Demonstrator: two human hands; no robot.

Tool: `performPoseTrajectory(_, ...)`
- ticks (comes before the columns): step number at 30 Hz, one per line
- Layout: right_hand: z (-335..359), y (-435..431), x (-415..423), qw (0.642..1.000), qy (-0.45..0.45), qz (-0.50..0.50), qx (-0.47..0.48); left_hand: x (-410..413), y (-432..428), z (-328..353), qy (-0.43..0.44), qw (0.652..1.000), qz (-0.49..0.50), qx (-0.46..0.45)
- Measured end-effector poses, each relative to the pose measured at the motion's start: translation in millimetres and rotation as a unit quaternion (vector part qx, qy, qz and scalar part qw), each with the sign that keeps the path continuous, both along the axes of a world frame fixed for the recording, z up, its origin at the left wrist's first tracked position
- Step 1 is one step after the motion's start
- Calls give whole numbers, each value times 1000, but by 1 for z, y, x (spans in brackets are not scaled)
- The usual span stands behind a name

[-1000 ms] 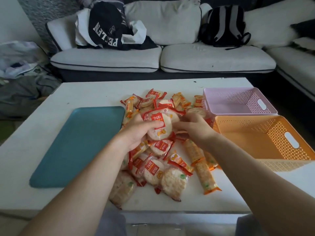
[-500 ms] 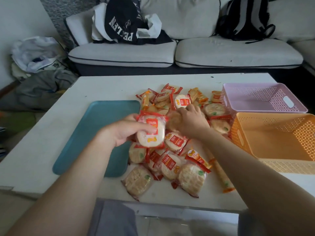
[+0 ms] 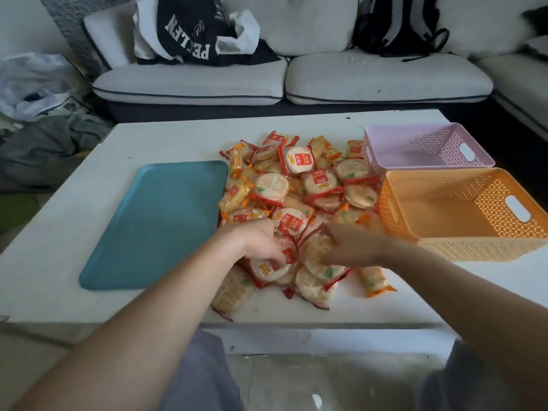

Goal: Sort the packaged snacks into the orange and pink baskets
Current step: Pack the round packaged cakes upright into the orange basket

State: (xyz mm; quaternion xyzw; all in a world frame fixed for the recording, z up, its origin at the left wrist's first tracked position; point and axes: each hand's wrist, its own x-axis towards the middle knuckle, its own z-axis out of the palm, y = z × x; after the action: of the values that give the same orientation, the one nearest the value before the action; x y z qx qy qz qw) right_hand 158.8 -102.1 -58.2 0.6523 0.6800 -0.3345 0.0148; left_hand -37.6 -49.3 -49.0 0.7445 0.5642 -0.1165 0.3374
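White desk point(image 3: 44, 256) is taking up most of the view, with a sofa behind it.

- Left hand point(image 3: 258, 243) is curling its fingers over a red-label pack point(image 3: 268, 268) at the near end of the pile and gripping it.
- Right hand point(image 3: 353, 247) is lying on a green-dot pack point(image 3: 318, 259) just beside it. Blur is hiding the fingers, so I cannot tell grip from rest.
- Snacks point(image 3: 296, 185) are lying heaped mid-desk, overlapping, none sorted yet.
- Tray point(image 3: 160, 223) is sitting left of the pile, touching its edge.
- Orange basket point(image 3: 444, 244) is standing right of the pile, with the pink basket point(image 3: 385, 155) behind it. The two are touching, and both are showing bare floors.
- Jacket point(image 3: 189, 31) and backpack point(image 3: 394, 25) are resting on the sofa point(image 3: 385, 81).

Risks, as judged:
- Wrappers are overlapping, so lifting one pack is likely to drag its neighbours. Those nearest the front edge could be going over it.
- Face-down round packs are looking alike, so mis-sorting is likely.
- Baskets are standing side by side, so a loose drop could be landing in the wrong one.

Counts:
- Hands: two.
- Baskets: two.
- Tray: one.
- Snacks: well over twenty showing, but the exact count is not readable through the overlap. Round red-trim packs are dominating, with at least four long orange-trim packs among them.
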Motion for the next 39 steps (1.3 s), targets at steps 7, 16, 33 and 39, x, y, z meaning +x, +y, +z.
performPoseTrajectory(7, -26, -25, -14, 995, -32, -77, 62, 1, 0, -4, 14, 999, 17, 23)
performPoseTrajectory(16, -13, -26, -8, 989, -40, -84, 116, -11, 11, 17, -130, 984, 123, 7)
performPoseTrajectory(33, -32, -37, -23, 976, -179, 36, 116, -8, 32, 15, -344, 905, 251, -14)
performPoseTrajectory(39, 9, -34, -4, 996, -33, -14, 84, 14, 19, 33, -475, 828, 296, -30)
